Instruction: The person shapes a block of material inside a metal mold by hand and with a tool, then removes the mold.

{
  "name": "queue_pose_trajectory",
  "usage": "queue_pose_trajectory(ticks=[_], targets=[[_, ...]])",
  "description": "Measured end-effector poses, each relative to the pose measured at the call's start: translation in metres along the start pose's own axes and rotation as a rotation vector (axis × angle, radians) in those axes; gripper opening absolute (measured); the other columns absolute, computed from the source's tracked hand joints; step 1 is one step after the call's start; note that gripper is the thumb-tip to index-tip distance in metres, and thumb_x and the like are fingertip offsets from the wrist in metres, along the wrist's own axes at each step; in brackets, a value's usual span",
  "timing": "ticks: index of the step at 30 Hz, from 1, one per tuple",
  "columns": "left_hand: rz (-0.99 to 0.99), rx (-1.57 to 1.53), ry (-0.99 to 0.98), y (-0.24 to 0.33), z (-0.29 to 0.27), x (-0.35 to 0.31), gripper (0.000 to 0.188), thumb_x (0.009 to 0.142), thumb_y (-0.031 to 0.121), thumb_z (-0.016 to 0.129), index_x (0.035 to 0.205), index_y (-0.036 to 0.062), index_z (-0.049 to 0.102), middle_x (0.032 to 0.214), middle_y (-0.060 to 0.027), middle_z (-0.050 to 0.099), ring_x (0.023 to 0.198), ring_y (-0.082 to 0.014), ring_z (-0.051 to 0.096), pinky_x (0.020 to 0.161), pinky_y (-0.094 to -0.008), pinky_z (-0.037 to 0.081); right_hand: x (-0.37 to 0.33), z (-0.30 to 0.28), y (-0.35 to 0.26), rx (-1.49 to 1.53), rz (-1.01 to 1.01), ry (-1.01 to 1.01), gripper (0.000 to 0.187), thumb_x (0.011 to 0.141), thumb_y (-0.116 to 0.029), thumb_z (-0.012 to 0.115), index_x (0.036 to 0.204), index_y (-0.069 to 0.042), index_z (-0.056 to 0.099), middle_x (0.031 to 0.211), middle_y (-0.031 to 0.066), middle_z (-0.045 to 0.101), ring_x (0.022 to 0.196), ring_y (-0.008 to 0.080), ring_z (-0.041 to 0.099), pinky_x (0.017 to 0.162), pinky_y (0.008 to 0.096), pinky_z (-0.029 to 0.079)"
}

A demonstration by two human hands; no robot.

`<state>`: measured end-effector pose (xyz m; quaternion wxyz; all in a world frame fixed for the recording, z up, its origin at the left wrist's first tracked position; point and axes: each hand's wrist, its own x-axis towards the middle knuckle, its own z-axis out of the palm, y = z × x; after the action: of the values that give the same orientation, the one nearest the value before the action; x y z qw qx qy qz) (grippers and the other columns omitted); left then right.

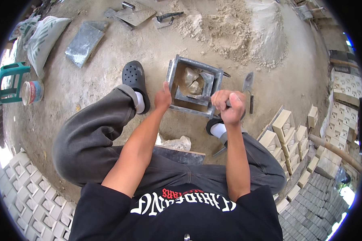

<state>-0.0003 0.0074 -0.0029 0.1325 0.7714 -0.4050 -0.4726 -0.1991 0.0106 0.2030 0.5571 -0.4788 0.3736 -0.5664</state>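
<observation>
A square grey mould frame (219, 82) rests on the ground between my feet. My left hand (163, 97) is closed on its left wall, thumb upward along the side. Inside the frame are an inner metal piece (207, 83) and a pale, crumpled-looking lump (192, 76) whose material I cannot make out. My right hand (230, 106) is wrapped round the handle of a narrow-bladed tool (200, 97), at the frame's near right corner. Its blade reaches left over the near part of the frame.
A pointed trowel (248, 81) lies right of the frame. Sand piles (233, 38), a flat float (134, 15) and a grey slab (84, 43) lie beyond. Pale moulded blocks (285, 128) stand at right, more blocks (28, 188) at lower left. A green stool (13, 82) and bucket (32, 92) stand left.
</observation>
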Motion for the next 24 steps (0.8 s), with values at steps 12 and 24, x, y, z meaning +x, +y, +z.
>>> queue_pose_trajectory(ticks=[12, 24], targets=[[-0.016, -0.018, 0.071, -0.006, 0.004, 0.003, 0.082, 0.094, 0.064, 0.022, 0.093, -0.0035, 0.069, 0.097, -0.0304, 0.064, 0.098, -0.0476, 0.059, 0.087, -0.0509, 0.044, -0.003, -0.004, -0.002, 0.028, -0.006, 0.063, 0.045, 0.087, -0.023, 0.042, 0.048, 0.000, 0.040, 0.047, 0.0094, 0.043, 0.044, 0.0184, 0.039, 0.047, 0.0319, 0.034], [-0.034, 0.008, 0.015, 0.002, 0.001, -0.002, 0.083, 0.094, 0.064, 0.022, 0.090, -0.0053, 0.068, 0.096, -0.0308, 0.064, 0.098, -0.0470, 0.059, 0.087, -0.0510, 0.044, 0.000, 0.010, 0.008, 0.046, -0.019, 0.167, 0.043, 0.089, -0.022, 0.040, 0.052, -0.002, 0.039, 0.050, 0.0085, 0.041, 0.048, 0.0171, 0.037, 0.051, 0.0331, 0.034]])
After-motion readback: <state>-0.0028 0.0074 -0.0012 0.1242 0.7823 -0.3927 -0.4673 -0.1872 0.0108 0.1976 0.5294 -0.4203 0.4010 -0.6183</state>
